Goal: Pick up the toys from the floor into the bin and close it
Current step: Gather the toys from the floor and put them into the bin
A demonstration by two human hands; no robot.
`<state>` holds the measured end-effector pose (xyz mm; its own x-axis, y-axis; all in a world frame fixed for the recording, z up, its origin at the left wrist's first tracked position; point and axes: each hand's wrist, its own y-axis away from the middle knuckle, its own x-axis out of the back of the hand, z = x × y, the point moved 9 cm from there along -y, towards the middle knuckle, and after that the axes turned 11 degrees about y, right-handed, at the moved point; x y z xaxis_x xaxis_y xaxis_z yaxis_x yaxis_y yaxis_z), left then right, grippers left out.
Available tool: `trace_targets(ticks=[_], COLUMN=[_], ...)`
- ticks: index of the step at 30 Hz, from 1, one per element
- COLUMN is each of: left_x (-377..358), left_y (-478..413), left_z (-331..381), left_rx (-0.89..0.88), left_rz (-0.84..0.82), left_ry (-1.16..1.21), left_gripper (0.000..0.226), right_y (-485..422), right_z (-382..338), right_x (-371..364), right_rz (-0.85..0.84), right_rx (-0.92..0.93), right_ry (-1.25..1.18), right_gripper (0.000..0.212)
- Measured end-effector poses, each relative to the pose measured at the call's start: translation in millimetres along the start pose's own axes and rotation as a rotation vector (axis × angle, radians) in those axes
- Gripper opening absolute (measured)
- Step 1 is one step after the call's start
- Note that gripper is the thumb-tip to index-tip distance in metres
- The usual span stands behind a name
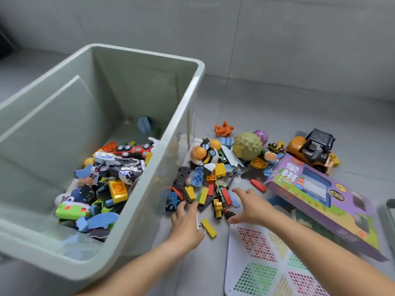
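The bin (pixel 181 116) stood on the floor (pixel 277 107) at the left, toys (pixel 115 174) in it. A toy pile (pixel 213 180) lay beside it, a game box (pixel 320 201) further right.

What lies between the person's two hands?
In the head view, a flat yellow block and a small yellow toy vehicle lie between left hand and right hand.

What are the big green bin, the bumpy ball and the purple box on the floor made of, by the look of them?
Bin: likely pale green plastic; smooth, semi-matt moulded walls, slightly translucent, with toys showing faintly through.
Bumpy ball: probably soft rubber or foam; dull yellow-green knobbly skin, no shine.
Purple box: printed cardboard with what looks like a clear window, judging by its flat printed faces and straight edges.
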<state>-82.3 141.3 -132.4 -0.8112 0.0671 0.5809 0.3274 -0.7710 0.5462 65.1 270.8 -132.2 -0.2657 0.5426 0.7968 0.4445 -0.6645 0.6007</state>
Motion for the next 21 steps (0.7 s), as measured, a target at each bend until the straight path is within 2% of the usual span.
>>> trace_targets(ticks=[4,7,9,13,21], left_x=[-27,-43,-43,-36,-35], left_y=[-3,-6,-11,-21,-23], left_z=[6,15,22,28,19], left_rx=[-0.111,-0.168,-0.186,-0.216,-0.265], left_rz=[-0.125,-0.156,-0.117,-0.042,-0.051], left_ry=[-0.345,-0.509,-0.525,-0.511,-0.498], left_gripper=[0.069,0.076,0.075,0.055,0.048], right_y=[-9,-19,-23,-29,-37], right_z=[-1,-19,-29,-35,-42], right_x=[-9,-6,-5,-1,-2], right_rz=[0.065,0.105,0.117,0.155,0.181], right_rx=[-0.157,-0.154,-0.150,-0.139,-0.170], right_ry=[-0.096,-0.088,-0.077,-0.051,-0.119], right_gripper=[0.103,0.092,0.085,0.071,0.093])
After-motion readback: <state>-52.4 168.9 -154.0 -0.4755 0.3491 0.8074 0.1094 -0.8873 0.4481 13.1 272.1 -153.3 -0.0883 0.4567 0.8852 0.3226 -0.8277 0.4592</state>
